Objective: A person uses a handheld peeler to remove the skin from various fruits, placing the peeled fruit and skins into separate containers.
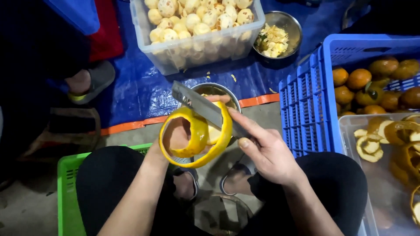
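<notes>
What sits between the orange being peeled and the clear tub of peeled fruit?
In the head view, a small steel bowl sits just behind the orange, then bare blue tarp up to the clear tub.

No packages, labels, signs or screens visible.
</notes>
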